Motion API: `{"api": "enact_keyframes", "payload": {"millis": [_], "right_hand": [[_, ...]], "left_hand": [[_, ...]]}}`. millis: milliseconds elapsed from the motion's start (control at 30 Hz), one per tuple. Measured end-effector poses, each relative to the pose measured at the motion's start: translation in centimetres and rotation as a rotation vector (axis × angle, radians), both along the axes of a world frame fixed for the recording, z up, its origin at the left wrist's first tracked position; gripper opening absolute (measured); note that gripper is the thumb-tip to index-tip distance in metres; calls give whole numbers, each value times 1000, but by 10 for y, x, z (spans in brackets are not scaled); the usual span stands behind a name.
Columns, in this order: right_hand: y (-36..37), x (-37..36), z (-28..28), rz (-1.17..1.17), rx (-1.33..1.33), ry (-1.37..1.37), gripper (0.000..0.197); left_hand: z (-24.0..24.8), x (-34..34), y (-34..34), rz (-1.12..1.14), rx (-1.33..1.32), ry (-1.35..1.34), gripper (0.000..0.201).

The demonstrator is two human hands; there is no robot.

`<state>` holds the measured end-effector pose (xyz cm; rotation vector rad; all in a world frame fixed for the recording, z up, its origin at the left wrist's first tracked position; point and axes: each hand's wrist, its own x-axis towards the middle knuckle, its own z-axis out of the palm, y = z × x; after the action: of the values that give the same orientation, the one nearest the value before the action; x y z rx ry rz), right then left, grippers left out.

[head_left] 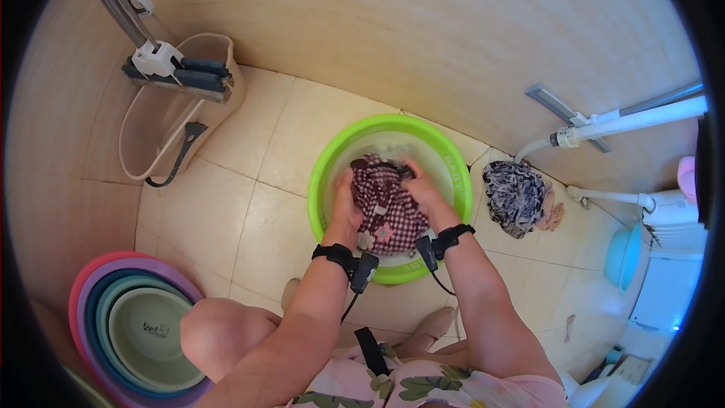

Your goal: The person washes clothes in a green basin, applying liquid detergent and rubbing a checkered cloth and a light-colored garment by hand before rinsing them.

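Note:
A dark red and white checked garment (387, 204) lies bunched in water inside a round bright green basin (321, 159) on the floor. It carries a pink flower-shaped patch and a small white tag. At its left edge my left hand (346, 208) grips the cloth, its fingertips partly hidden by the folds. My right hand (424, 190) holds the upper right part, thumb over the fabric. Both wrists wear black straps with small black boxes and cables.
Right of the basin, dark patterned cloth (516, 198) lies on the tiles beside a white pipe (634, 121). Nested basins (136, 264) stand at lower left. A beige mop bucket (226, 106) with a mop (181, 68) is at upper left; a light blue basin (621, 257) is far right.

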<state>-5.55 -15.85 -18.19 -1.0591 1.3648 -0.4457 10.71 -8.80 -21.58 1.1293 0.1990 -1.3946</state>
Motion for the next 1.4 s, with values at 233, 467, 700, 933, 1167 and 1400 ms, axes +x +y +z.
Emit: {"api": "enact_keyframes", "payload": {"millis": [233,467,700,933,1167,1400], "right_hand": [[63,40,109,586,-671,-50,37],[16,53,41,336,-448,565,23],[-6,-17,4,302,-662,679,51],[2,-13,4,538,-351,750,74],[30,6,58,301,170,-275,67],[64,47,115,514,-690,57,34]], "left_hand": [[79,-14,36,-310,-400,-555,34],[45,-21,8,-11,-50,199,32],[42,-2,-5,-227,-118,-571,41],[-24,13,4,-524,204,-661,44],[58,-2,3,-63,-101,416,56],[67,-14,10,-62,-421,72,41]]}}
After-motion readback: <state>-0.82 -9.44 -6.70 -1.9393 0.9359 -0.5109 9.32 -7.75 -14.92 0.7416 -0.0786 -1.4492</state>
